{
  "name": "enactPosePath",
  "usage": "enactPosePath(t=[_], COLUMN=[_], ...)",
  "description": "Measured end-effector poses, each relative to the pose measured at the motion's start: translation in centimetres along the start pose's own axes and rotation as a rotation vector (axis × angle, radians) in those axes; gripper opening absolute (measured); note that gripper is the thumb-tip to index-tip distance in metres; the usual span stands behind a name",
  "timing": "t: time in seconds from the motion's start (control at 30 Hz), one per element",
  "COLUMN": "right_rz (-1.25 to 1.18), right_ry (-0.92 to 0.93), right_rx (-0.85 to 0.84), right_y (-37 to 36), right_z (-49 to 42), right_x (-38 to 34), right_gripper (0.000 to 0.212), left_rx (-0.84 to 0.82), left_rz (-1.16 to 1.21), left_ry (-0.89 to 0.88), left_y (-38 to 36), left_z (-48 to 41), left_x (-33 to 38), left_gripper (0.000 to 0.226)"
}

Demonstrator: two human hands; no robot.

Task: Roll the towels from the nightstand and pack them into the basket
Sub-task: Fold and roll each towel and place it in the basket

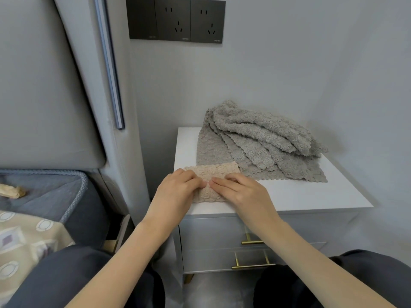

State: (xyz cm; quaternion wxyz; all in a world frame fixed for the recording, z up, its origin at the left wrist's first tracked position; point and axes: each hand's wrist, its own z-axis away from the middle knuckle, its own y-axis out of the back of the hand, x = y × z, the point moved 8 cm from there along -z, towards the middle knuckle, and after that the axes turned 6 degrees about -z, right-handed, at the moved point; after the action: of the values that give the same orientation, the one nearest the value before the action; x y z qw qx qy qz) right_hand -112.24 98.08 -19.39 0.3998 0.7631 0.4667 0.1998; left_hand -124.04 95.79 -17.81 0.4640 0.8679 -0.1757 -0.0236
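Presently, the beige scallop-textured towel [211, 174] lies in the centre of the frame, at the near left corner of the white-topped nightstand [311, 196], its front edge close to the nightstand's front edge. Both hands are on it. My left hand [175, 187] covers its left part with fingers curled, tips tucked into the cloth. My right hand [242, 192] lies across its right part with fingers straight, pressing down. The fingertips of the two hands almost meet at the middle.

The cloth bunches there. I judge this to be the start of a roll whose axis runs left to right across the frame. The flat remainder extends upward in the frame, away from me, so the roll must travel that way. Both hands sit equally near.

The far end touches the heap of grey fluffy towels [262, 138], right of centre, which still await rolling. Risk: the roll may catch that grey edge. No basket is in view.
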Motion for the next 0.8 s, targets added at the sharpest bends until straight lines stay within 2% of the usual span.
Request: enactPosePath(t=[0.1, 0.2, 0.33, 0.47, 0.63, 0.8], right_rz=[0.071, 0.077, 0.1, 0.115, 0.04, -0.211], right_ry=[-0.001, -0.084, -0.184, -0.235, -0.225, -0.419], right_rx=[-0.012, -0.006, -0.04, -0.114, -0.15, -0.124], right_y=[0.1, 0.9, 1.6, 1.5, 1.5, 1.4], right_z=[0.1, 0.5, 1.2, 1.8, 1.6, 1.4], right_x=[0.4, 1.3, 2.5, 3.1, 3.6, 5.4], right_gripper=[0.028, 0.038, 0.035, 0.039, 0.04, 0.032], left_rx=[0.001, 0.003, -0.009, -0.139, -0.187, -0.207], left_rz=[-0.056, -0.026, -0.009, -0.03, 0.063, 0.24], left_ry=[-0.017, 0.049, 0.138, 0.153, 0.223, 0.335], left_y=[-0.1, 0.0, 0.5, -0.2, -0.8, -0.7], left_z=[0.2, 0.6, 1.2, 1.7, 1.5, 1.6], left_x=[0.0, -0.4, -1.3, -2.1, -3.1, -4.0], left_gripper=[0.03, 0.026, 0.022, 0.044, 0.04, 0.02])
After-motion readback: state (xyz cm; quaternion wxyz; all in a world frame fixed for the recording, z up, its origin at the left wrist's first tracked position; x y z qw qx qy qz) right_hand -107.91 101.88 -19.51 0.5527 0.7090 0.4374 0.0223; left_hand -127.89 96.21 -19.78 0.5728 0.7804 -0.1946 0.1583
